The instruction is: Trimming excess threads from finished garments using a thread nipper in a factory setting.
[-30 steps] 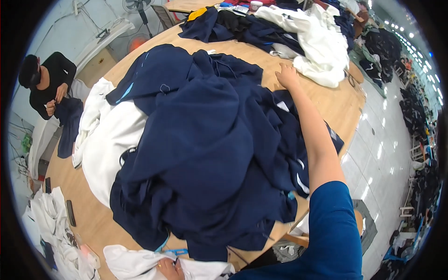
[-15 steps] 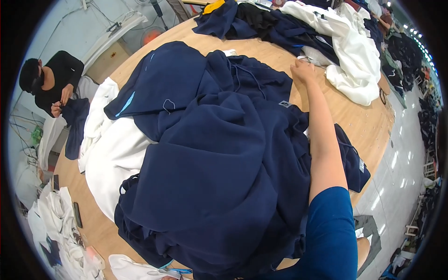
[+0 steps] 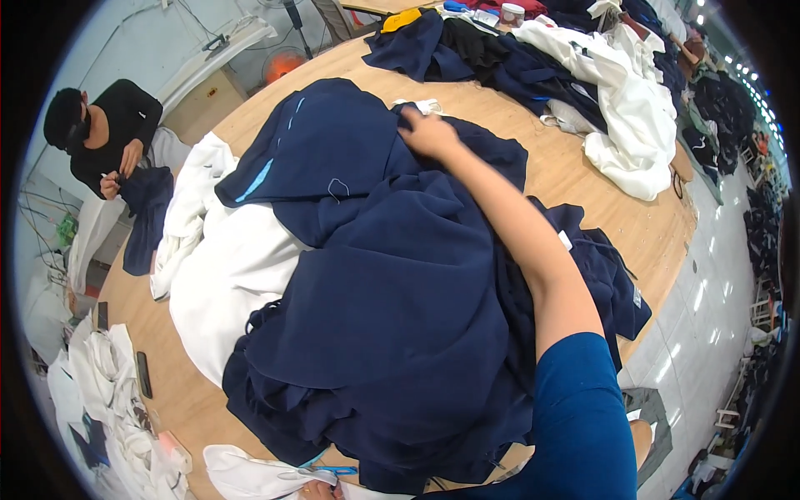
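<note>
A large heap of navy sweatshirt-like garments (image 3: 400, 300) covers the middle of the round wooden table. At the heap's far edge, my right hand (image 3: 427, 133) is closed on navy cloth, its fingers curled over the fold. Just beyond it lies a small white scrap (image 3: 430, 107). My left hand (image 3: 321, 491) shows only in part at the lower edge, by a white cloth (image 3: 250, 473) and a blue-handled tool (image 3: 337, 470); its fingers are mostly cut off. A loop of pale thread (image 3: 338, 189) rests on the navy cloth.
White garments (image 3: 237, 267) lie left of the heap, with another white pile (image 3: 633, 108) at far right beside dark cloth. Across the table at left, a person (image 3: 117, 133) handles navy cloth. A phone-like dark object (image 3: 143, 375) lies near the left table edge (image 3: 167, 417).
My right hand has moved left from the table by the far white pile to the heap's far edge, and has closed on the navy cloth. The whole view has shifted slightly.
</note>
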Demonstrator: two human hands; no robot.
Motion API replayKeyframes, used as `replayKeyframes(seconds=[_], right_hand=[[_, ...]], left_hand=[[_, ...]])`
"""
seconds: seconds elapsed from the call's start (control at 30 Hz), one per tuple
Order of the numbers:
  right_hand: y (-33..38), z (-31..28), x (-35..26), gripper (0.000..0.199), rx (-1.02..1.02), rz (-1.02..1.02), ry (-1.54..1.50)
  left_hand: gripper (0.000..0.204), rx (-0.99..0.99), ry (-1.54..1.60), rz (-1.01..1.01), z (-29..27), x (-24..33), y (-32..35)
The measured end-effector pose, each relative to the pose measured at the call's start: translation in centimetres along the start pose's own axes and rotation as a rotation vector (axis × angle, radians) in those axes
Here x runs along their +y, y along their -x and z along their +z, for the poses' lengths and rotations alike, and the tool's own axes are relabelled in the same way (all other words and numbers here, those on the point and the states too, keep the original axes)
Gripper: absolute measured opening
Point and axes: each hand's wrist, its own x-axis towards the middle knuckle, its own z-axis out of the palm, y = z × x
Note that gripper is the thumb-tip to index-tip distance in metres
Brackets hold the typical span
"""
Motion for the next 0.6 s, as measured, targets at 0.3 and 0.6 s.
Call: replayKeyframes(seconds=[0.3, 0.6], right_hand=[[3.3, -0.9, -3.0, 0.025, -0.078, -0.133, -1.08], [-3.5, 1.9, 6.5, 0.017, 0.352, 0.221, -0.177]], left_hand=[[0.025, -0.054, -0.011, -0.07, -1.1, 1.3, 0.0], [0.028, -0.029, 0.056, -0.085, -0.3, 0.8, 0.2]])
